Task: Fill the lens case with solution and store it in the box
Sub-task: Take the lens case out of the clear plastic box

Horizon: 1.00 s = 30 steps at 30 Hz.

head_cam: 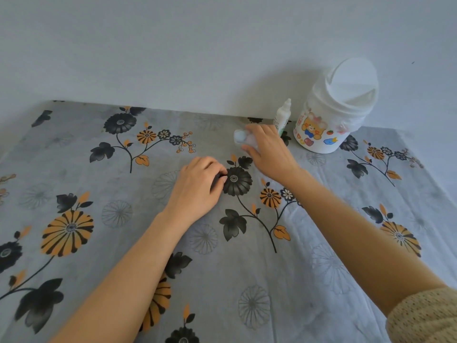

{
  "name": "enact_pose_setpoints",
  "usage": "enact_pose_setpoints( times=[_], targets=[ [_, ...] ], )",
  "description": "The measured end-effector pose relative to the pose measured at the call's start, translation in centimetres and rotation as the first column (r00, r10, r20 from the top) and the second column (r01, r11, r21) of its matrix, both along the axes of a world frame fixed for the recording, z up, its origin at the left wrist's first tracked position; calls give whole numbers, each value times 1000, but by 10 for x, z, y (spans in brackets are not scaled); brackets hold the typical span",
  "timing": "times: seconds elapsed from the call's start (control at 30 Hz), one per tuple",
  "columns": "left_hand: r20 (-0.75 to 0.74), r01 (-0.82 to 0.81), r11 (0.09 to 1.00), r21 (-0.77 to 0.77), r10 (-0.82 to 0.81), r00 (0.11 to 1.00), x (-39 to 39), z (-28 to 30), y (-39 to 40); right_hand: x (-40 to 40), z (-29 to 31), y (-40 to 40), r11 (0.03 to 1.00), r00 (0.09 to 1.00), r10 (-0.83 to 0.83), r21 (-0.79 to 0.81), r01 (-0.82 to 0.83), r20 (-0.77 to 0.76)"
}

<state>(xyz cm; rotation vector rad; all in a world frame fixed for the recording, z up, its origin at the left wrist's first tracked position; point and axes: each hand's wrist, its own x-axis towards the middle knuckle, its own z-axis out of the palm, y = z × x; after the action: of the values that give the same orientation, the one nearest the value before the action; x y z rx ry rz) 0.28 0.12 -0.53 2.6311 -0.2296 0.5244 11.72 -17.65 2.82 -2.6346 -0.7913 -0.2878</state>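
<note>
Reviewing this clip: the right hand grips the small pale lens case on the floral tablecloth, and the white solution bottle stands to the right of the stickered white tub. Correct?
Not quite. The head view shows the small white solution bottle standing to the left of the stickered white plastic tub, not the right. The rest holds: the right hand grips the small pale lens case on the grey floral tablecloth.

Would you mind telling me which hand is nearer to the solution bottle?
Right. The right hand lies just in front of the solution bottle, gripping the lens case. The left hand rests curled on the tablecloth, well to the bottle's left and nearer the person.
</note>
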Motion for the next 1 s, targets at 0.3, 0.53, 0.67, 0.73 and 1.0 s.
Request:
enact_pose_setpoints(
  times=[0.3, 0.53, 0.67, 0.73, 1.0],
  targets=[
    [-15, 8, 998, -57, -9, 1000, -9, 4, -4, -51, -6, -17, 993, 986, 77, 101, -62, -150],
    [-56, 86, 995, -51, -89, 994, -12, -1, -2, -74, -8, -20, 987, 972, 114, 134, -87, -206],
    [-54, 135, 991, -7, -135, 989, -12, -2, -3, -85, -7, -20, 984, 970, 135, 144, -106, -204],
    [-56, 146, 989, 9, -145, 988, -12, -3, -3, -88, -6, -21, 987, 970, 128, 126, -103, -208],
    [-36, 145, 988, -44, -147, 988, -10, -5, 0, -92, 4, -19, 960, 994, 100, -267, -82, 54]
  ],
)
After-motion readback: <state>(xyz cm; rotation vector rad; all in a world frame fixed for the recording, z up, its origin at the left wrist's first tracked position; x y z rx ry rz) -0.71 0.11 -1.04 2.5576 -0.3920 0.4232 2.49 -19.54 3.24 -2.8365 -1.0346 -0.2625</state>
